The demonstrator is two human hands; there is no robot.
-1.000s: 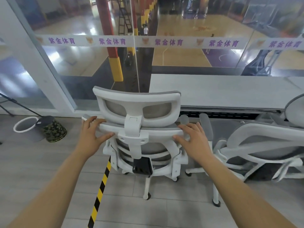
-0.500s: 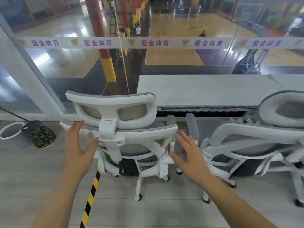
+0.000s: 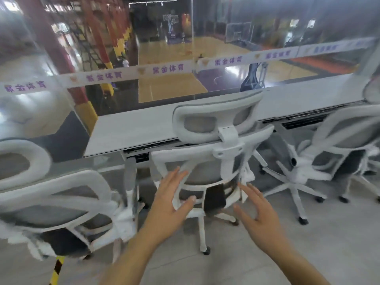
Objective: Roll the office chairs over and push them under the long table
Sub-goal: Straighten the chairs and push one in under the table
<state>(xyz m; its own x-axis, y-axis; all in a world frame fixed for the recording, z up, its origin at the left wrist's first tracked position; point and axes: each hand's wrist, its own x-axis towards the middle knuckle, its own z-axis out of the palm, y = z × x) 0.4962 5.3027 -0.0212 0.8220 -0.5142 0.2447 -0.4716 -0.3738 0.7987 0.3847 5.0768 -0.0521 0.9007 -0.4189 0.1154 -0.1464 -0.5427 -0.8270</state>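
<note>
just ahead of both hands, middle chair now sat at the long table; left hand and right hand had let go, fingers spread, holding nothing.

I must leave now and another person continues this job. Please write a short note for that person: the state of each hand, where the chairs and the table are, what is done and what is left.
Left hand: open, fingers spread, in front of the middle chair's backrest; contact is not clear through the blur.
Right hand: open, holds nothing, low beside the same backrest.
Middle chair: at the long table, headrest level with its front edge.
Right chair: also at the table edge.
Left chair: beyond the table's left end, not under it.
Done: two chairs stand at the table.
Left: probably roll the left chair over and push it under.
</note>
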